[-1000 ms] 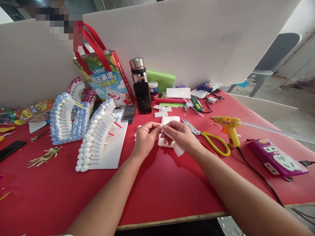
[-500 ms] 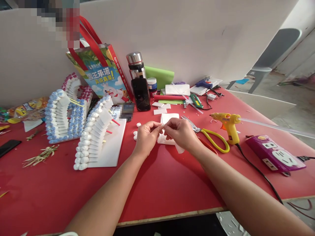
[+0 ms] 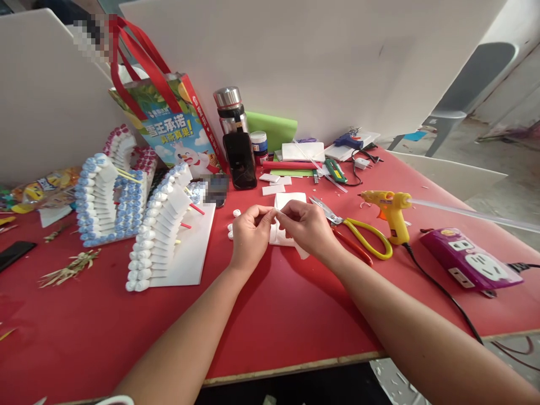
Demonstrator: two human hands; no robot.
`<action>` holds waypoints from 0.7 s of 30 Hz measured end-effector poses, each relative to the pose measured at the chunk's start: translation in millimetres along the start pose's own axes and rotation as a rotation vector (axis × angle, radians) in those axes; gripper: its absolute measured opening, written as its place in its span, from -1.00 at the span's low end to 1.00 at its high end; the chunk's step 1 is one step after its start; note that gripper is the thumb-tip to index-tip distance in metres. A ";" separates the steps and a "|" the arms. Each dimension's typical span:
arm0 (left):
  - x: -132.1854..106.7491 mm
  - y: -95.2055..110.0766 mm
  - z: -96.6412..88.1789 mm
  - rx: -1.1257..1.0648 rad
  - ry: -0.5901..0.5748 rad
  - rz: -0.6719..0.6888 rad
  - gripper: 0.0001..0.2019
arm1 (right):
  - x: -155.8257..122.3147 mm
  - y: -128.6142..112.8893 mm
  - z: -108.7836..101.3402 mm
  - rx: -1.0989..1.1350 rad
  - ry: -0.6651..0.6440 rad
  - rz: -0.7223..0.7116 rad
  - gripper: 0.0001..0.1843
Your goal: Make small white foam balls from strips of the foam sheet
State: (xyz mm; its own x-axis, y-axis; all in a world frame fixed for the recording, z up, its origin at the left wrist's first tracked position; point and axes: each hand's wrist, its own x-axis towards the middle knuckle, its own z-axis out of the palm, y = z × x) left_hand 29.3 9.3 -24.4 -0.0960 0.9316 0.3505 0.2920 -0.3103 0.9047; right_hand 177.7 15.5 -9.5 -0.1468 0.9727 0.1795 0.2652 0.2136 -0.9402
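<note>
Pinched a white piece (image 3: 279, 235) between left hand (image 3: 248, 236) and right hand (image 3: 310, 228), each grip closed tight on it, thumb and forefinger tips touching, just above the middle of the counter (image 3: 274, 315). Looked like fine folding or peeling at one edge, going by the pinch. Called next for small, steady fingertip work. Had scissors (image 3: 350, 225) just beside the right hand, glue gun (image 3: 390, 211) beyond. Worked over a red top littered with scraps, walled by white boards (image 3: 337, 67), grey chair (image 3: 468, 95) behind.
</note>
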 end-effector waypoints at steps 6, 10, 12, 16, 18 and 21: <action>1.8 -0.3 -2.6 0.365 0.054 0.536 -0.87 | -1.2 -4.4 -1.5 0.178 -0.046 -0.001 -0.69; 1.6 -1.3 -3.6 0.482 -0.012 0.648 -0.77 | -0.6 -1.7 -3.3 0.214 -0.037 -0.002 -0.67; 0.2 0.4 -2.8 0.498 -0.042 0.667 -0.72 | -0.1 0.1 -4.6 0.211 -0.022 -0.004 -0.69; -1.3 5.5 -2.1 0.418 -0.064 0.648 -0.74 | 1.0 1.3 -6.5 0.166 -0.018 -0.020 -0.73; 0.1 6.8 -3.6 0.337 -0.062 0.594 -0.79 | 1.3 1.1 -7.0 0.090 -0.023 -0.047 -0.76; 4.9 5.9 -7.9 0.156 -0.081 0.451 -0.88 | 1.6 1.9 -8.2 -0.041 -0.048 -0.124 -0.78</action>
State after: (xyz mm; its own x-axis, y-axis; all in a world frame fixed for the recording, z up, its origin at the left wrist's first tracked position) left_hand 23.0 10.5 -15.4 0.1456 0.7241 0.6742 0.4270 -0.6607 0.6174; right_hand 185.7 18.2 -8.6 -0.2261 0.9335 0.2782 0.2811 0.3360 -0.8989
